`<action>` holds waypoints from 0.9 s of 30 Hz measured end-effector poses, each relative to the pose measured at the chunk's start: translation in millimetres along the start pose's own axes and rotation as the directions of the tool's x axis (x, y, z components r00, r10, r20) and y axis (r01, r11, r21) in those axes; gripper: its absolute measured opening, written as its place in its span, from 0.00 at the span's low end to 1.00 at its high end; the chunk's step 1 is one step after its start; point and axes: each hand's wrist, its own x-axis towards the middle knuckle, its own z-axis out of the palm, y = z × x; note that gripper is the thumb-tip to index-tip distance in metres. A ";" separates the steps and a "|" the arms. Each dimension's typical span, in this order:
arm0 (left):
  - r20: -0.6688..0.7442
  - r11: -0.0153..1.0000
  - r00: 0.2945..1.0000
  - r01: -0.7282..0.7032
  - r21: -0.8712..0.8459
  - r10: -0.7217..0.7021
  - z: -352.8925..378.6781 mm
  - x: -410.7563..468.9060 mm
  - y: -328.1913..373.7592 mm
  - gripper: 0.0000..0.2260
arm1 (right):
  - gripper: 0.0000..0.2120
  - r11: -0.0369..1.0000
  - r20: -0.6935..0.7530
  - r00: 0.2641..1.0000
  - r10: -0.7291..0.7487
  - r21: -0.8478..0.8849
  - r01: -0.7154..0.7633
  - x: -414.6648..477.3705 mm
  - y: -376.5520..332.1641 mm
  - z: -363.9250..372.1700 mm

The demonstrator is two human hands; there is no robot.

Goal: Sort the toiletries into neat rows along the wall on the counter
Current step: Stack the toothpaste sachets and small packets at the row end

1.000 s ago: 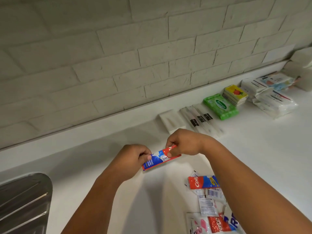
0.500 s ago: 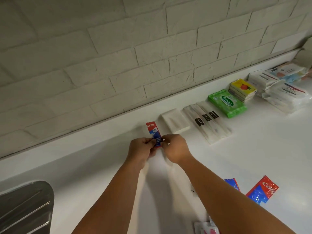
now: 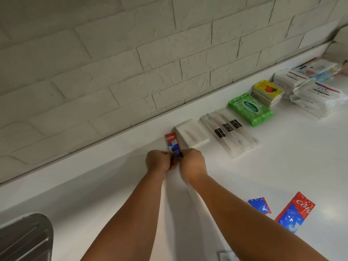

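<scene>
Two hands work one toothpaste sachet (image 3: 172,144): my left hand (image 3: 157,161) and my right hand (image 3: 192,162) are together, both pinching its near end. The sachet lies on the desk (image 3: 113,185) pointing at the brick wall (image 3: 131,63), leftmost in the row; its red end reads "gate". Row contents, left to right: one white block (image 3: 192,135) just beside the sachet; three long white packets (image 3: 227,132), each with one black label, print unreadable; one green wipes pack (image 3: 250,109) marked "Sanicare" and "15"; one stack of yellow packs (image 3: 267,92) bearing a strawberry picture, count unclear; one pile of white wrapped packs (image 3: 316,97), print blurred. Two loose sachets lie near my right forearm: one blue sachet (image 3: 259,205), one red-and-blue sachet (image 3: 295,211) reading "Col".
</scene>
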 end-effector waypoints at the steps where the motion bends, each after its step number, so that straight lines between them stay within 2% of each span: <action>1: 0.001 1.000 1.000 0.010 -0.009 -0.010 0.8 0.2 -0.2 0.05 | 0.08 1.000 -0.004 1.000 0.004 -0.028 -0.004 0.5 -0.7 1.3; 5: -0.012 1.000 1.000 0.010 0.004 -0.010 1.8 -1.9 -2.5 0.06 | 0.08 0.990 0.006 1.000 -0.013 -0.139 0.014 1.6 -3.3 2.5; 10: -0.017 0.999 1.000 -0.003 0.042 0.004 1.0 -5.5 0.2 0.06 | 0.09 0.983 0.000 1.000 -0.030 -0.182 0.030 2.5 -2.5 2.4; 17: -0.086 0.982 0.990 -0.099 0.158 0.114 2.5 -20.3 4.7 0.11 | 0.09 0.999 -0.016 0.999 -0.032 0.001 0.032 -7.1 1.4 -1.1; 21: -0.130 0.890 0.959 -0.178 0.421 0.253 1.3 -40.7 3.8 0.19 | 0.12 0.988 -0.062 0.989 -0.132 0.068 0.136 -26.6 7.9 -21.3; 25: -0.133 0.836 0.945 -0.193 0.513 0.300 0.4 -66.6 2.2 0.16 | 0.12 0.969 -0.060 0.973 -0.225 0.095 0.230 -48.2 21.4 -51.6; 27: -0.115 0.838 0.937 -0.234 0.493 0.329 5.8 -87.5 -1.5 0.13 | 0.12 0.958 -0.011 0.963 -0.270 0.097 0.270 -61.3 34.3 -72.1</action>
